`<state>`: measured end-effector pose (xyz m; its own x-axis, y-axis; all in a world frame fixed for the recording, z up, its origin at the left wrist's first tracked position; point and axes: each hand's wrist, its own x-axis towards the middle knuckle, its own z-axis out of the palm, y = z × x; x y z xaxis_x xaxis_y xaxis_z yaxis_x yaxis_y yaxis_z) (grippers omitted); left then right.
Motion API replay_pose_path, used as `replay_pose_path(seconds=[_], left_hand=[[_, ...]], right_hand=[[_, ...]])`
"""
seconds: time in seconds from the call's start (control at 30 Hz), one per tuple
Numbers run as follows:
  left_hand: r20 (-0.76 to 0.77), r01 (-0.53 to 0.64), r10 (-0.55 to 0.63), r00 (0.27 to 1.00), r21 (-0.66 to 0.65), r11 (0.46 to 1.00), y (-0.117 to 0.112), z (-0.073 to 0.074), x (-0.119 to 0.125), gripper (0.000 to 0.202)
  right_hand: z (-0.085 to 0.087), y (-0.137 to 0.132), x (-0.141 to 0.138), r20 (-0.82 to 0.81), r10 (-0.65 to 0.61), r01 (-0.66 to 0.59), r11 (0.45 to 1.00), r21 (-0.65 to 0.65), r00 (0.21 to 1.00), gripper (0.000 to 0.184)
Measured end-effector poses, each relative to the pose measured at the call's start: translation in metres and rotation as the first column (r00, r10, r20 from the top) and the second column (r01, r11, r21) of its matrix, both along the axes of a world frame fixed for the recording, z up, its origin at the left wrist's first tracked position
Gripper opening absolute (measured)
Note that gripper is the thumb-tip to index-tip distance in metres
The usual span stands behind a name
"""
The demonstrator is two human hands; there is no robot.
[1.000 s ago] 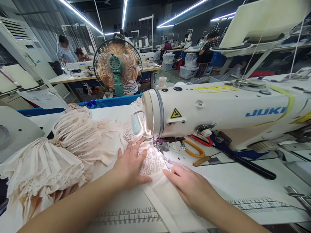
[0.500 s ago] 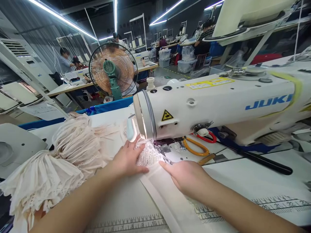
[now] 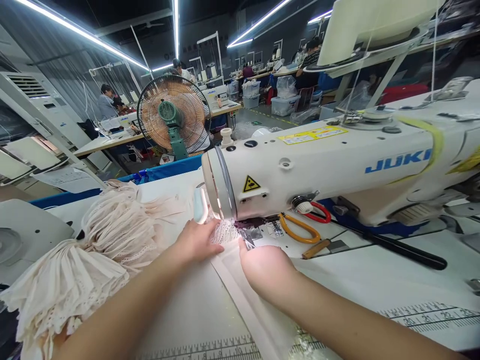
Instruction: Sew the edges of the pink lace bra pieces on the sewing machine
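At the sewing machine's needle end, my left hand (image 3: 197, 241) lies on a piece of cream lace (image 3: 226, 232), its fingers stretched and the thumb apart. A plain pale fabric strip (image 3: 234, 267) joins the lace and runs down toward me. Its right edge is held by my right hand (image 3: 264, 265), closed with the index finger along the cloth; the other fingers are hidden underneath. A small metal part shows just beyond that index finger; I cannot tell whether it belongs to the machine. The white sewing machine (image 3: 255, 170) hides the needle.
A heap of cream lace-trimmed pieces (image 3: 120, 225) lies left. Right of the needle area are orange-handled scissors (image 3: 300, 230), a red loop (image 3: 320, 212) and a black bar (image 3: 405, 250). Printed rulers (image 3: 210, 350) mark the table's front. A fan (image 3: 173, 117) stands behind; people sit at machines beyond.
The lace and strip have slid further toward the needle, with less lace showing. My right hand has moved slightly left and turned, and the left thumb has shifted a little left. The view has shifted slightly.
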<state>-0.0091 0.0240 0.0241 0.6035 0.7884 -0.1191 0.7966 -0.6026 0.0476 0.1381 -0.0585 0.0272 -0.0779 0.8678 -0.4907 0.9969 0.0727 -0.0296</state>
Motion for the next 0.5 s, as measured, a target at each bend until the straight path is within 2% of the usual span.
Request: replay_pose_path(seconds=[0.1,0.17,0.23,0.3,0.37,0.5], left_hand=[[0.079,0.043,-0.063,0.995,0.232,0.972,-0.028,-0.012,0.004,0.038],[0.109,0.198,-0.236,0.966,0.277,0.94,-0.048,-0.023,0.006,0.036],[0.091,0.324,-0.361,0.928,0.278,0.904,-0.061,-0.033,0.008,0.04],[0.056,0.349,-0.377,0.925,0.267,0.898,-0.068,-0.038,0.009,0.045],[0.033,0.33,-0.346,0.938,0.231,0.915,-0.069,-0.04,0.01,0.051],[0.042,0.306,-0.314,0.948,0.143,0.941,-0.065,-0.035,0.009,0.06]], right_hand=[[-0.008,0.0,-0.004,-0.027,-0.018,0.02,0.998,0.064,0.999,0.092],[-0.011,-0.001,-0.004,-0.05,-0.015,0.021,0.993,0.115,0.999,0.086],[-0.013,-0.004,-0.002,-0.057,-0.007,0.015,0.989,0.149,0.998,0.083],[-0.013,-0.008,0.003,-0.052,0.007,0.002,0.986,0.164,0.999,0.082],[-0.013,-0.014,0.011,-0.045,0.02,-0.012,0.986,0.169,0.999,0.081],[-0.018,-0.035,0.035,-0.113,0.13,-0.098,0.962,0.253,0.985,0.063]])
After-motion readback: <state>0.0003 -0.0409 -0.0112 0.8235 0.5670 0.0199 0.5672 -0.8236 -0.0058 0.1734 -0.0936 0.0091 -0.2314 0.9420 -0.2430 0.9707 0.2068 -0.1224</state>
